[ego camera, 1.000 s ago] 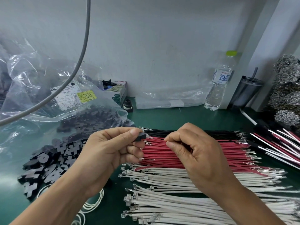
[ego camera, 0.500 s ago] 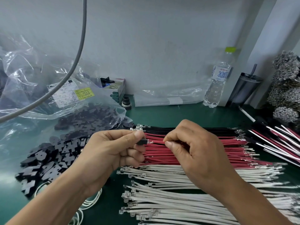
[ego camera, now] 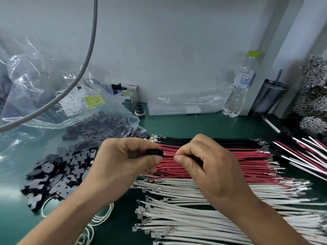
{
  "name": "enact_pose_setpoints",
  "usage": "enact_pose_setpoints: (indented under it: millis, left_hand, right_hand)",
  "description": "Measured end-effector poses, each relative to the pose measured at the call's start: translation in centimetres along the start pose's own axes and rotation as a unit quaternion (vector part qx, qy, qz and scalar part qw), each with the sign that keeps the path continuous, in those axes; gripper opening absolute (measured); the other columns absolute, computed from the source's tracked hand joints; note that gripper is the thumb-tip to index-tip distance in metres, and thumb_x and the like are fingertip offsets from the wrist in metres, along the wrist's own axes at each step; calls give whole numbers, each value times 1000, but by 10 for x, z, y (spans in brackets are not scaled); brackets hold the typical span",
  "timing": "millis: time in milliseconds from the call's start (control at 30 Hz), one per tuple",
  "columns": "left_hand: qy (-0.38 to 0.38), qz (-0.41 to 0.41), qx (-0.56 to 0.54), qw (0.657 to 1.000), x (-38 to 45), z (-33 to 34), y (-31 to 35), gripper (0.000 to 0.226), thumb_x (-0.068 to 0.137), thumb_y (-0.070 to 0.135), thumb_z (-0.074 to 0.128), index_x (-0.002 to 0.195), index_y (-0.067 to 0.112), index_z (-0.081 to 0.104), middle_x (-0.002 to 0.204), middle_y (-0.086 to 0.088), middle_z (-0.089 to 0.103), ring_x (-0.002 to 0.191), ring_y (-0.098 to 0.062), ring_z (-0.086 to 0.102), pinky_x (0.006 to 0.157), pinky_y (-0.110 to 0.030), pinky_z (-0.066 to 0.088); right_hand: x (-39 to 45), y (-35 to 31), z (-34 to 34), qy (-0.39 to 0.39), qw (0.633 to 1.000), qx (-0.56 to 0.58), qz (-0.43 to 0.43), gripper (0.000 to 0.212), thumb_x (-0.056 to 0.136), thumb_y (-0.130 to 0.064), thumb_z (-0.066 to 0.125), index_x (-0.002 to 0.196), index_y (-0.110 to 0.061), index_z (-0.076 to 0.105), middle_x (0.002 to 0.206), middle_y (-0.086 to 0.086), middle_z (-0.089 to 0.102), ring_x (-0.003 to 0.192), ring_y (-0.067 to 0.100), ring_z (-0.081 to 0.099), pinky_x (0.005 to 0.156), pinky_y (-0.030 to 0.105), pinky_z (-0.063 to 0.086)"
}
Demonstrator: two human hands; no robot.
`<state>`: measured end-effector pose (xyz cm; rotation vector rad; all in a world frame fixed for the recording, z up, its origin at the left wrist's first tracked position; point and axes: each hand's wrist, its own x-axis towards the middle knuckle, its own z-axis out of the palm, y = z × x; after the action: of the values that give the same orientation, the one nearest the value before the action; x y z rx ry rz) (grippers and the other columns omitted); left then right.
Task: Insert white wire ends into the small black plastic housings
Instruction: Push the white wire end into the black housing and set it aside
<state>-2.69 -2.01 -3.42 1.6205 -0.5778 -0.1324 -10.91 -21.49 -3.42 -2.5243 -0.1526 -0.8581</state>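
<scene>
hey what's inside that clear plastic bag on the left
The clear plastic bag holds a heap of small black plastic housings, with more spilled outside its mouth. Glare and folds hide whatever lies deeper.

Two hands [ego camera: 123, 161] [ego camera: 212, 167] are showing, one water bottle [ego camera: 237, 92], one tumbler [ego camera: 267, 98], one box [ego camera: 129, 98]; wires [ego camera: 194, 225] and housings [ego camera: 58, 175] are lying too many to count.

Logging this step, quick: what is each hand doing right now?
Left hand: pinches a black housing.
Right hand: fingers curled, pinching a wire by the housing; its colour cannot be told.
</scene>
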Motion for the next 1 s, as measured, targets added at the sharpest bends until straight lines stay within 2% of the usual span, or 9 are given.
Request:
enact_pose_setpoints:
  millis: [200, 367, 467, 533, 600, 667, 733, 867, 1000]
  left_hand:
    - [-36, -32, -47, 998, -1, 0, 0, 25, 66, 16, 85, 91, 16, 83, 79, -16, 78, 66, -30, 76, 62, -25, 61]
    - [-37, -17, -47, 998, 0, 3, 1, 23, 67, 15, 84, 89, 17, 83, 78, -15, 78, 64, -29, 76, 62, -27, 62]
    - [-30, -9, -45, 998, 0, 4, 1, 22, 69, 14, 83, 90, 20, 83, 80, -12, 79, 63, -28, 75, 60, -23, 61]
    - [-7, 1, -23, 1000, 0, 3, 1, 20, 71, 16, 83, 90, 22, 83, 76, -9, 79, 60, -23, 74, 57, -19, 57]
    - [27, 9, 0, 1000, 1, 0, -1, 19, 71, 19, 84, 89, 25, 83, 73, -5, 78, 58, -20, 74, 54, -17, 55]
    - [48, 12, 3, 999, 3, -3, -2, 20, 69, 23, 84, 88, 27, 82, 72, -5, 78, 58, -20, 74, 53, -18, 55]
    - [48, 16, 5, 999, 3, -3, -2, 20, 68, 26, 84, 88, 29, 82, 72, -3, 78, 59, -20, 74, 53, -18, 55]
    - [48, 21, 14, 999, 3, -3, -5, 20, 70, 27, 84, 89, 31, 81, 72, -3, 78, 60, -20, 74, 55, -21, 58]
    - [57, 16, 11, 998, 4, -3, -6, 19, 70, 25, 84, 88, 30, 81, 73, -3, 78, 60, -20, 74, 55, -21, 58]
  right_hand:
    - [2, -2, 1, 13, 1000, 12, -24, 21, 95, -34, 60, 83, -19, 69, 80, -13, 55, 72, 8, 55, 63, 31, 48]
    - [4, -1, -3, -4, 1000, 16, -19, 22, 94, -39, 60, 83, -23, 70, 80, -15, 56, 72, 8, 57, 62, 30, 48]
    - [8, 0, -16, -2, 998, -58, -17, 21, 91, -46, 61, 83, -30, 71, 81, -17, 57, 76, 5, 54, 62, 27, 46]
    - [9, -4, -26, 11, 995, -97, -31, 12, 87, -42, 66, 85, -30, 68, 85, -18, 53, 82, 5, 50, 65, 24, 43]
    - [7, -10, -30, -31, 994, -91, -44, 8, 85, -41, 67, 85, -33, 66, 88, -18, 52, 85, 5, 50, 69, 26, 45]
    - [1, -16, -23, -129, 986, -93, -37, 15, 87, -48, 62, 86, -34, 66, 87, -19, 56, 86, 4, 51, 73, 31, 48]
    - [-9, -18, -14, -192, 976, -96, -19, 21, 91, -53, 57, 96, -35, 67, 91, -19, 56, 91, 2, 46, 79, 28, 43]
    - [-11, -20, -11, -211, 975, -65, 16, 9, 92, -44, 63, 95, -36, 67, 90, -22, 56, 94, -1, 46, 76, 19, 37]
    - [-13, -21, -9, -204, 976, -73, 15, 8, 93, -41, 60, 91, -33, 61, 93, -21, 55, 95, 0, 46, 80, 22, 42]
